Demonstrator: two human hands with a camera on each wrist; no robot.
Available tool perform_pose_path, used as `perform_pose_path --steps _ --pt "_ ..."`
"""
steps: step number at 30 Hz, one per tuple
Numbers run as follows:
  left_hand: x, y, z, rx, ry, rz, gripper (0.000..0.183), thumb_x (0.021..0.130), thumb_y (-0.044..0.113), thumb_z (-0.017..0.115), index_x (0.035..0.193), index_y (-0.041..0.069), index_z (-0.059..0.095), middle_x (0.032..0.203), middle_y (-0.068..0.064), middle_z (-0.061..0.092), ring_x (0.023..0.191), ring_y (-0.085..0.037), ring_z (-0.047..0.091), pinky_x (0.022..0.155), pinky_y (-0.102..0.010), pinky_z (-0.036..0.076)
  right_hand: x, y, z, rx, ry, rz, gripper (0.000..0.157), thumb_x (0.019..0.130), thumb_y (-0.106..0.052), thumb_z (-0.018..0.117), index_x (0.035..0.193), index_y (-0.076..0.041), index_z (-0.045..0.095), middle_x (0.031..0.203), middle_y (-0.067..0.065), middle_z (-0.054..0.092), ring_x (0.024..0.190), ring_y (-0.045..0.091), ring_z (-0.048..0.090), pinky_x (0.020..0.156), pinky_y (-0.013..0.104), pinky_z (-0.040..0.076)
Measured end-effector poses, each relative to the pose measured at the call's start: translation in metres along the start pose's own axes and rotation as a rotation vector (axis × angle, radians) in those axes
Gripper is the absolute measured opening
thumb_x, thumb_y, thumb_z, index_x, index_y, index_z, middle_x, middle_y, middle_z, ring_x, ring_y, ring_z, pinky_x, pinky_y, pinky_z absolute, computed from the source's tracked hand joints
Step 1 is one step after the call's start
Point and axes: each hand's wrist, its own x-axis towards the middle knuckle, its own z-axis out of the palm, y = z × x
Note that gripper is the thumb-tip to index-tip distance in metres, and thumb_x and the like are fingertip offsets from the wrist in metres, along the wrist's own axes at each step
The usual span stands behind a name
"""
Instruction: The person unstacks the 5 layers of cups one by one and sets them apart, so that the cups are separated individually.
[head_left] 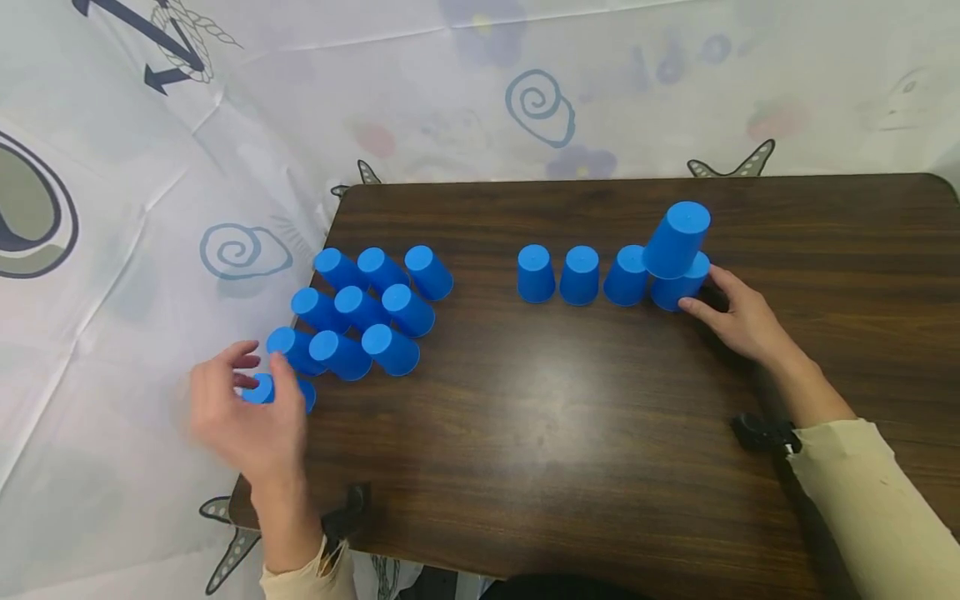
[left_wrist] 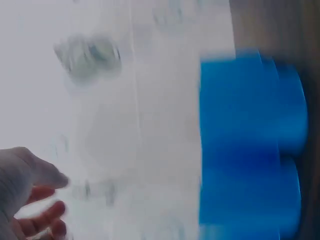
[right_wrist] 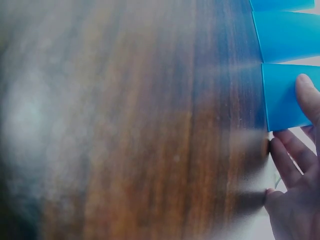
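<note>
1. One corner cup (head_left: 258, 389), its long axis upright, stands on the bench (head_left: 562, 417), leftward and nearward of the raised cup (head_left: 677, 240). Nearer it is the left hand (head_left: 243, 412), grip empty, fingers parted.
2. Right hand (head_left: 738, 317): grip holding the lower cup (head_left: 678, 292) beneath the raised cup.
3. Nine clustered cups (head_left: 360, 308), left of the raised cup, hinder access from its side; three row cups (head_left: 580, 279) stand closer.
</note>
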Motion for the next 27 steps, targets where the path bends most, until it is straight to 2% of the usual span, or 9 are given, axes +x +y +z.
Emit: perform_pose_path --steps 2,5,8,11,15,18,22,24,27 --pt "-0.002 0.028 0.016 -0.172 -0.036 0.102 0.028 0.087 0.024 0.072 0.105 0.002 0.071 0.093 -0.015 0.066 0.076 -0.022 0.055 0.067 -0.025 0.039 0.000 0.001 -0.001 -0.007 -0.005 0.009 0.082 0.096 -0.049 0.056 0.157 -0.008 0.019 0.153 0.030 0.028 0.141 0.051 0.020 0.107 0.070 0.016" --pt "-0.012 0.074 0.046 -0.367 -0.218 0.276 0.026 0.088 0.020 0.072 0.107 0.002 0.069 0.095 -0.012 0.066 0.073 -0.022 0.055 0.064 -0.027 0.044 -0.001 0.001 -0.003 -0.019 -0.012 0.022 0.083 0.097 -0.051 0.055 0.157 -0.008 0.017 0.153 0.031 0.027 0.141 0.052 0.019 0.107 0.071 0.016" --pt "-0.024 0.118 0.075 -0.463 -0.433 0.417 0.030 0.089 0.020 0.072 0.115 0.006 0.067 0.102 -0.008 0.066 0.074 -0.020 0.057 0.064 -0.031 0.049 -0.001 0.000 -0.004 -0.022 -0.014 0.020 0.083 0.096 -0.050 0.055 0.157 -0.006 0.018 0.152 0.032 0.028 0.140 0.052 0.020 0.106 0.072 0.017" --pt "-0.032 0.156 0.101 -0.488 -0.574 0.502 0.039 0.088 0.023 0.073 0.124 0.011 0.063 0.106 -0.005 0.064 0.076 -0.015 0.057 0.061 -0.028 0.048 -0.001 -0.002 -0.004 -0.018 -0.020 0.015 0.083 0.096 -0.050 0.056 0.156 -0.006 0.018 0.152 0.032 0.029 0.140 0.052 0.021 0.105 0.072 0.018" --pt "-0.038 0.199 0.135 -0.490 -0.717 0.555 0.052 0.089 0.029 0.073 0.137 0.016 0.055 0.115 -0.002 0.061 0.078 -0.011 0.056 0.054 -0.021 0.042 -0.001 -0.002 -0.004 -0.015 -0.019 0.010 0.082 0.096 -0.050 0.056 0.156 -0.007 0.019 0.152 0.031 0.029 0.140 0.052 0.021 0.106 0.071 0.018" --pt "-0.041 0.226 0.161 -0.480 -0.827 0.564 0.065 0.088 0.035 0.073 0.145 0.018 0.046 0.125 -0.001 0.059 0.084 -0.010 0.057 0.053 -0.021 0.041 -0.001 -0.002 -0.004 -0.013 -0.011 0.011 0.081 0.096 -0.049 0.056 0.156 -0.008 0.020 0.152 0.031 0.030 0.140 0.052 0.022 0.106 0.071 0.018" --pt "-0.048 0.252 0.195 -0.409 -0.954 0.567 0.081 0.087 0.048 0.070 0.154 0.024 0.031 0.138 0.001 0.052 0.106 -0.010 0.057 0.066 -0.021 0.047 -0.002 -0.002 -0.003 -0.002 -0.007 0.004 0.079 0.096 -0.048 0.057 0.157 -0.010 0.021 0.152 0.029 0.031 0.140 0.052 0.022 0.105 0.072 0.018" --pt "-0.052 0.261 0.207 -0.375 -0.991 0.572 0.085 0.087 0.053 0.068 0.156 0.027 0.026 0.142 0.001 0.049 0.117 -0.011 0.054 0.076 -0.023 0.049 -0.001 -0.002 -0.003 0.006 -0.011 -0.004 0.078 0.097 -0.047 0.057 0.157 -0.012 0.022 0.152 0.029 0.031 0.140 0.051 0.023 0.105 0.072 0.018" --pt "-0.057 0.269 0.220 -0.369 -1.018 0.570 0.083 0.087 0.054 0.068 0.155 0.028 0.029 0.143 0.002 0.049 0.125 -0.011 0.050 0.089 -0.024 0.048 -0.001 -0.003 -0.003 0.010 -0.021 -0.005 0.078 0.096 -0.047 0.057 0.157 -0.014 0.021 0.153 0.028 0.031 0.140 0.051 0.022 0.105 0.072 0.018"
